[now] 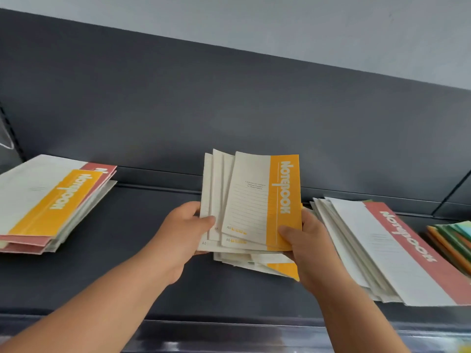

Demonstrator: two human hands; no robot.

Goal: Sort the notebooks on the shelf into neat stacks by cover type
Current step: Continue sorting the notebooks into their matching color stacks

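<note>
A fanned bundle of yellow-spined notebooks [251, 200] is held tilted up above the dark shelf [127, 263] at centre. My left hand [183, 225] grips its left edge, thumb on the covers. My right hand [303, 240] grips its lower right corner, thumb on the yellow strip. More yellow notebooks [277, 267] lie flat under the bundle, partly hidden by it. A mixed pile on the left [48, 202] has a yellow notebook on top of red-spined ones. To the right lies a slanted stack of red-spined notebooks [387, 253].
Coloured notebooks in green and orange [456, 240] sit at the far right edge. The shelf's dark back panel [229, 110] rises behind everything. A glossy front lip [229, 332] runs along the shelf's near edge.
</note>
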